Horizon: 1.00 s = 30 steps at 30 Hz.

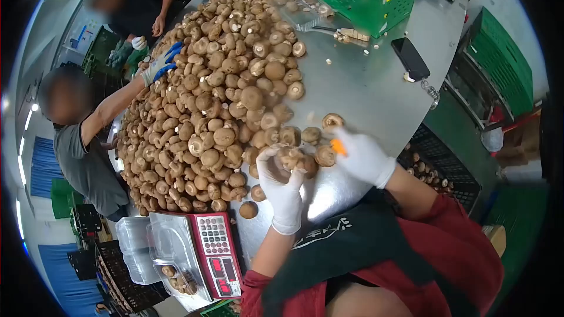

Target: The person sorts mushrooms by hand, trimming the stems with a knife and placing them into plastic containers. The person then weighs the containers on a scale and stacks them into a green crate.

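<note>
Light mushroom (292,156), easily bruised
The left hand's (281,191) grip pinches it beside the pile (202,91), over the surface (346,85); it is likely spongy (best held by the cap's rim), fingers curved, forearm angled forward. The right hand (367,158), blurred, closes around an orange object (338,147).

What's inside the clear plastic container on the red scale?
A few brown mushrooms show in the container. They cover part of its bottom, so I can't tell what's beneath them.
</note>
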Tool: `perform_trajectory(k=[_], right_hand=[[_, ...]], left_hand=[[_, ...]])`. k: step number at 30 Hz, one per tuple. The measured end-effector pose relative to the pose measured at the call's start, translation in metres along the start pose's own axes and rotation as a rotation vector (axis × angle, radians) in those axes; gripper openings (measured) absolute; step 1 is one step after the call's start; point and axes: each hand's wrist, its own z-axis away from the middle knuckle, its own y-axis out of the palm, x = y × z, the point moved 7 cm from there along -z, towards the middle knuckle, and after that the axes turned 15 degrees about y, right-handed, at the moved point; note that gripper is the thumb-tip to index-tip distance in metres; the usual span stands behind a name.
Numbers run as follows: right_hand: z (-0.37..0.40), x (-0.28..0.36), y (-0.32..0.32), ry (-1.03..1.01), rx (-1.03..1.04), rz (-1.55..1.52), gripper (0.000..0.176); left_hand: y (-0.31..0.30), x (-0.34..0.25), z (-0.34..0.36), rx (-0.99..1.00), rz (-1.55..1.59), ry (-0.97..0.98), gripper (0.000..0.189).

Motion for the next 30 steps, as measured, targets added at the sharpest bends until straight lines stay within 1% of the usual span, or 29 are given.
perform_trajectory(k=[1,2,4,5,6,7,9,11,12,14,15,16,17,19,22,25,26,27,28,30], right_hand=[[-0.003,-0.016,-0.008,0.082,-0.092,0.039,0.05],[-0.004,-0.021,-0.014,0.077,-0.104,-0.008,0.048],[0.003,-0.029,-0.031,0.098,-0.118,-0.043,0.045],[0.003,-0.024,-0.034,0.082,-0.104,-0.069,0.043],[0.0,-0.019,-0.037,0.074,-0.088,-0.093,0.041],[-0.002,-0.017,-0.037,0.071,-0.068,-0.112,0.039],[-0.008,-0.024,-0.036,0.083,-0.049,-0.115,0.038],[-0.014,-0.025,-0.034,0.071,-0.01,-0.15,0.037],[-0.014,-0.019,-0.03,0.001,-0.029,-0.142,0.036],[-0.012,-0.006,-0.021,-0.135,-0.07,-0.132,0.034],[-0.011,-0.001,-0.014,-0.143,-0.044,-0.13,0.034],[-0.008,0.005,-0.006,-0.152,-0.021,-0.129,0.034],[-0.006,0.01,0.0,-0.163,0.0,-0.128,0.034],[-0.008,0.005,0.005,-0.145,-0.016,-0.133,0.033],[-0.008,-0.005,0.0,-0.117,-0.043,-0.16,0.033],[-0.008,-0.015,-0.005,-0.046,0.003,-0.246,0.036],[-0.005,-0.017,0.0,-0.014,0.048,-0.299,0.036],[-0.004,-0.016,0.006,0.015,0.094,-0.349,0.037],[-0.004,-0.006,0.008,-0.006,0.113,-0.349,0.036],[0.001,0.019,0.01,-0.033,0.148,-0.347,0.034]], left_hand=[[0.0,-0.005,-0.005,-0.011,0.037,-0.002,0.042],[-0.001,-0.007,-0.007,-0.028,0.076,-0.008,0.042],[-0.016,0.012,0.001,-0.076,0.126,-0.081,0.042],[-0.028,0.016,0.0,-0.077,0.126,-0.12,0.042],[-0.041,0.016,-0.003,-0.121,0.101,-0.137,0.047],[-0.04,0.005,-0.008,-0.109,0.132,-0.114,0.052],[-0.064,0.002,-0.003,-0.182,0.354,-0.172,0.056],[-0.075,-0.006,0.005,-0.232,0.363,-0.222,0.057],[-0.085,-0.003,0.011,-0.29,0.317,-0.212,0.049],[-0.086,0.009,0.023,-0.069,-0.127,-0.288,0.043],[-0.084,0.013,0.028,0.049,-0.347,-0.32,0.04],[-0.058,0.01,0.03,0.08,-0.505,-0.22,0.043],[-0.019,-0.01,0.016,0.393,-0.849,0.004,0.051],[0.014,-0.001,0.016,0.719,-1.27,0.36,0.056],[-0.004,0.022,0.021,0.68,-1.236,0.268,0.054],[-0.033,0.024,0.024,0.147,-0.496,-0.241,0.059],[-0.032,0.019,0.03,-0.094,-0.104,-0.437,0.054],[-0.037,0.019,0.028,-0.086,-0.094,-0.395,0.044],[-0.048,0.03,0.035,-0.078,0.097,-0.445,0.045],[-0.058,0.037,0.051,-0.102,0.345,-0.539,0.049]])
